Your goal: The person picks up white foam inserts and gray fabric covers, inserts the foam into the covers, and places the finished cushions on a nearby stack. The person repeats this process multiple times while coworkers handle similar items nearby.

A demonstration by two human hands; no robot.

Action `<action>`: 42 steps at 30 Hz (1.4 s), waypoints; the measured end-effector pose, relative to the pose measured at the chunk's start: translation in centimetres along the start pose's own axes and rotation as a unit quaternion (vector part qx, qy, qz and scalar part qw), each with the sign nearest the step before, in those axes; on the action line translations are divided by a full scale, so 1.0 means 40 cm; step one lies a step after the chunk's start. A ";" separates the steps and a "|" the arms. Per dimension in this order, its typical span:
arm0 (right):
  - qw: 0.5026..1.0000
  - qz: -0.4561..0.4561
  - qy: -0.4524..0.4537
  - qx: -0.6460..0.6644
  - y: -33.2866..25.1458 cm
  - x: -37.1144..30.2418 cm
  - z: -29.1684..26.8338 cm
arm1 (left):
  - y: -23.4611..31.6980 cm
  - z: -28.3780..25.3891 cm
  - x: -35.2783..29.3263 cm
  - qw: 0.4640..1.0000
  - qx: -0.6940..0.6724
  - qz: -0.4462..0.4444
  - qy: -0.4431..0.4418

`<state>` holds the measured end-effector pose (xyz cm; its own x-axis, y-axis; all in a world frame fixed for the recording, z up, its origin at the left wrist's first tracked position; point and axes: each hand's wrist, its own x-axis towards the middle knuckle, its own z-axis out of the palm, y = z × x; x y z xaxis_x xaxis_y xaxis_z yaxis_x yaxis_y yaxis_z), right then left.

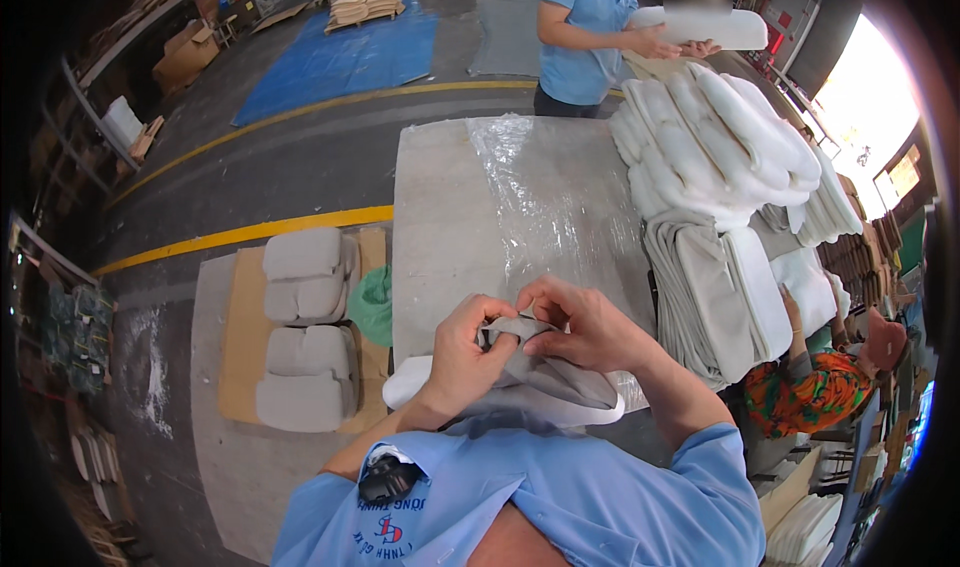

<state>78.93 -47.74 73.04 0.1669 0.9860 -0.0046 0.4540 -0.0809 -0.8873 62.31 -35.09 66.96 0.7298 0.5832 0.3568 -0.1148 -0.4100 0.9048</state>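
Close to my body, my left hand (468, 352) and my right hand (585, 327) meet over a grey fabric cover (555, 379). Fingers of both hands pinch its gathered edge, and a dark gap shows between them. What exactly the fingertips hold inside the folds is too small to make out. Under the cover lies a white pad (408, 379), whose rounded ends stick out on both sides at the near edge of the table (450, 197). My forearms and the bunched cloth hide its middle.
Right of my hands stand stacked grey covers (690, 287) and a pile of white padding (710, 147). Across the table a person in blue (580, 42) holds a white pad; another in a patterned top (815, 392) works at right. Grey cushions (305, 377) and a green bag (372, 305) lie left.
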 end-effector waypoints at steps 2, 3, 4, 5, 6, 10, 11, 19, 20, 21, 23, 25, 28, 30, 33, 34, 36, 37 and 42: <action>1.000 -0.007 -0.006 -0.023 0.002 0.000 -0.005 | 0.002 0.004 -0.001 0.999 0.029 0.027 -0.001; 0.999 -0.008 -0.013 -0.030 0.007 0.000 -0.009 | 0.004 0.006 0.000 0.998 0.043 0.041 -0.002; 0.999 -0.009 -0.020 -0.037 0.014 0.000 -0.012 | 0.005 0.007 0.001 0.998 0.047 0.051 -0.002; 0.997 -0.021 -0.036 -0.061 0.021 -0.002 -0.019 | 0.006 0.008 0.001 0.997 0.051 0.062 -0.004; 0.994 -0.033 -0.052 -0.085 0.030 -0.003 -0.027 | 0.007 0.010 0.001 0.996 0.054 0.072 -0.006; 0.981 0.074 -0.096 0.150 0.046 -0.009 -0.019 | 0.005 0.000 0.008 0.999 0.045 -0.013 -0.003; 0.978 0.083 -0.095 0.167 0.046 -0.009 -0.019 | 0.006 -0.005 0.011 0.997 0.015 -0.077 -0.022; 0.999 -0.034 0.021 0.020 0.076 0.024 -0.017 | -0.041 -0.056 0.016 0.850 -0.397 -0.303 -0.168; 0.999 -0.052 0.011 0.009 0.083 0.033 -0.020 | -0.039 -0.061 0.011 0.830 -0.426 -0.307 -0.188; 0.997 -0.071 0.002 -0.002 0.089 0.042 -0.025 | -0.038 -0.063 0.005 0.808 -0.455 -0.310 -0.207; 0.995 -0.101 -0.014 -0.003 0.092 0.057 -0.028 | -0.056 -0.055 -0.015 0.729 -0.557 -0.321 -0.234; 0.992 -0.123 -0.030 0.016 0.086 0.076 -0.019 | -0.066 -0.048 -0.041 0.693 -0.594 -0.335 -0.234; 0.995 -0.074 -0.031 0.056 0.108 0.080 -0.017 | -0.054 -0.033 -0.040 0.703 -0.574 -0.360 -0.215; 0.991 -0.086 -0.044 0.092 0.113 0.078 -0.022 | -0.049 -0.028 -0.033 0.701 -0.577 -0.367 -0.202; 0.983 -0.112 -0.082 0.116 0.109 0.082 -0.029 | -0.076 -0.036 -0.052 0.670 -0.612 -0.354 -0.226; 0.980 -0.123 -0.098 0.119 0.105 0.084 -0.031 | -0.098 -0.033 -0.060 0.657 -0.630 -0.335 -0.242; 0.978 -0.098 -0.119 0.144 0.113 0.086 -0.028 | -0.121 -0.027 -0.060 0.629 -0.664 -0.294 -0.276; 0.975 -0.085 -0.130 0.156 0.116 0.086 -0.026 | -0.130 -0.026 -0.065 0.643 -0.663 -0.295 -0.245; 0.913 -0.135 -0.013 0.386 0.155 -0.003 -0.092 | -0.117 -0.034 -0.044 0.663 -0.683 -0.264 -0.155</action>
<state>84.96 -48.90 69.23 0.1149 0.9585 0.2609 -0.2771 0.2831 -0.9182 60.62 -33.25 62.42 0.9905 0.1336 0.0340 -0.1374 0.9350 0.3271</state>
